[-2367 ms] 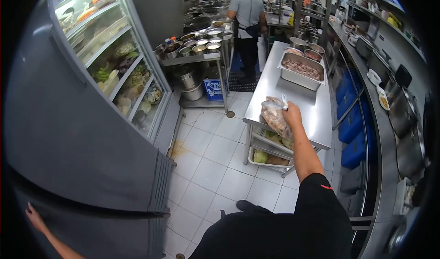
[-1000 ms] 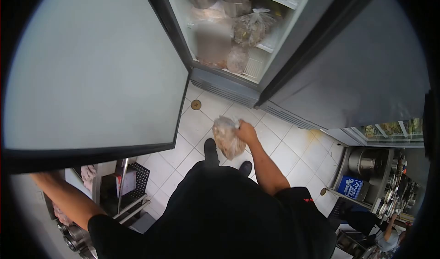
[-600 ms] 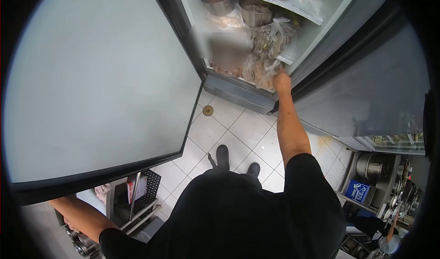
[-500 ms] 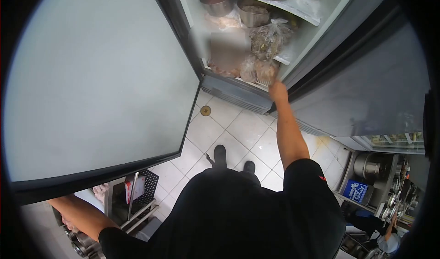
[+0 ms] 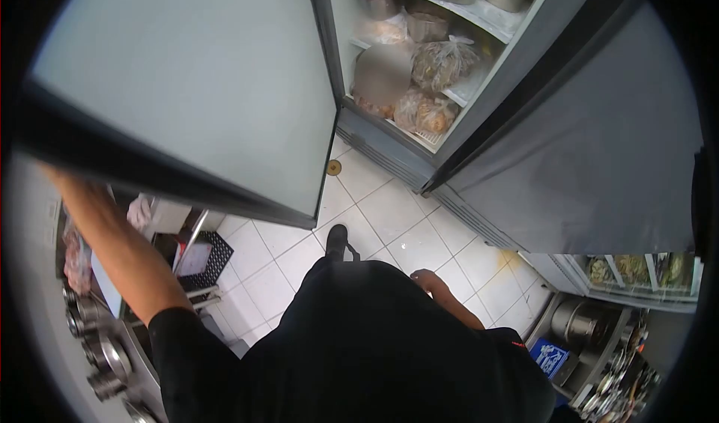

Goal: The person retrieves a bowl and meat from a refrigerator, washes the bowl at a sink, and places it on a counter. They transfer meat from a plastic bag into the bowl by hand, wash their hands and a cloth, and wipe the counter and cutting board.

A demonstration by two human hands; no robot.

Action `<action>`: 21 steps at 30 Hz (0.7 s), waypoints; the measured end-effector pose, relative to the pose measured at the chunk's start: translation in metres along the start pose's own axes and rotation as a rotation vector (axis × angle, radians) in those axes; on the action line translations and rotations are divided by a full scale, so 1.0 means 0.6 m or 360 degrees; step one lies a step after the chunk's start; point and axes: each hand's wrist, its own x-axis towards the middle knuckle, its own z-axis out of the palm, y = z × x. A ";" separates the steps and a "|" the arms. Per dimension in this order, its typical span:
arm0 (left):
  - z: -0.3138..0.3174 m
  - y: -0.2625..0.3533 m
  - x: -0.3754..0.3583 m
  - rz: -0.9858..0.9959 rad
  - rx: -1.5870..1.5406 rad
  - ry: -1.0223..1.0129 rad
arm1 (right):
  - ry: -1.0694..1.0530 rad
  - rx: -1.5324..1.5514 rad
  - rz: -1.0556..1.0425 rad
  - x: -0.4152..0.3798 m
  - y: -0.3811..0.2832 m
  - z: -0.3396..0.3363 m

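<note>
My left hand reaches to the outer side of the tall refrigerator door, near its free edge. The door hides the fingers, but the forearm shows below it. In front of my body, low over the floor, is my right hand, its fingers curled in and nothing visible in them. The door stands partly open beside the refrigerator cabinet. Inside, a knotted clear bag of dark food lies near smaller plastic bags on the bottom. Metal pots sit behind them. A blurred patch hides part of the contents.
A second grey door stands at the right. Beyond it are stocked shelves, a large pot and a blue box. A round drain cover is set in the tiled floor. Metal bowls line the lower left.
My right hand has left the bags at the cabinet's front edge and come back toward my body. The door's free edge has swung inward toward the cabinet, my left arm moving along with it.
</note>
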 end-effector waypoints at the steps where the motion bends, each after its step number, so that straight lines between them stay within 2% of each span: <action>1: 0.017 0.019 -0.022 0.0023 -0.0012 -0.0026 | 0.0131 0.0081 0.0067 -0.001 0.025 0.006; 6: 0.107 0.105 -0.116 0.0307 0.0105 -0.0271 | 0.0554 0.0313 0.0274 -0.048 0.108 -0.027; 7: 0.119 0.121 -0.130 0.0568 0.0346 -0.0352 | 0.0627 0.0371 0.0330 -0.061 0.111 -0.037; 9: 0.151 0.157 -0.150 0.1726 0.1327 -0.0332 | 0.0707 0.0442 0.0372 -0.072 0.115 -0.057; 10: 0.173 0.179 -0.162 0.1978 0.1435 -0.0325 | 0.0707 0.0464 0.0368 -0.080 0.116 -0.052; 12: 0.195 0.248 -0.222 0.0756 0.0212 -0.0908 | 0.0690 0.0401 0.0321 -0.087 0.131 -0.015; 14: 0.223 0.282 -0.260 0.0089 -0.0142 -0.1046 | 0.0612 0.0071 0.0064 -0.051 0.188 0.064; 15: 0.238 0.284 -0.269 0.0071 0.0112 -0.0970 | 0.0575 -0.0090 -0.0062 -0.039 0.209 0.099; 17: 0.247 0.282 -0.272 0.0480 0.0329 -0.0924 | 0.0427 0.0297 0.0065 -0.032 0.206 0.152; 18: 0.236 0.275 -0.262 0.0903 0.0288 -0.0947 | 0.0471 0.0193 -0.0078 -0.042 0.192 0.160; 19: 0.222 0.263 -0.250 0.1320 0.0240 -0.0959 | 0.0468 0.0442 0.0163 -0.091 0.130 0.133; 21: 0.176 0.194 -0.177 0.1398 0.0993 -0.0597 | 0.0381 0.0532 0.0161 -0.139 0.078 0.117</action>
